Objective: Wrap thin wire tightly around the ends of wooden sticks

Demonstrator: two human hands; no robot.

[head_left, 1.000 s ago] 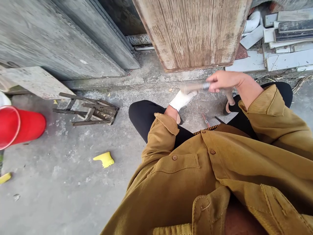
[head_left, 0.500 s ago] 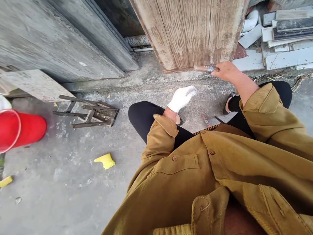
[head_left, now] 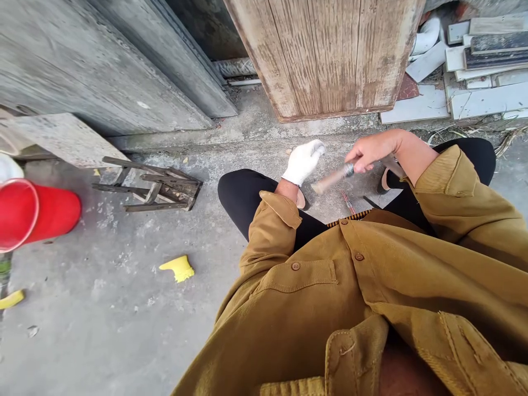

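Observation:
My right hand [head_left: 370, 150] is bare and wrapped around a brush [head_left: 331, 179] with wire bound round its middle. The brush points down to the left over the concrete, its pale tan end blurred. A short gap lies between its tip and my left hand [head_left: 303, 163], which wears a white glove. The gloved fingers are curled closed, and what they hold, if anything, is hidden. Beyond both hands a worn wooden door panel [head_left: 330, 66] leans upright, with patchy brown and pale streaks. Neither hand touches it.
A small wooden stool [head_left: 165, 184] lies on its side at left, near a red bucket [head_left: 58, 209]. A yellow piece [head_left: 179, 268] rests on the concrete. Grey boards [head_left: 136, 71] lean at upper left; stacked white strips [head_left: 487, 102] lie at upper right.
My right hand has drawn the brush away from the panel's lower edge, down and toward me, turning its tip down-left. My left hand stays almost where it was.

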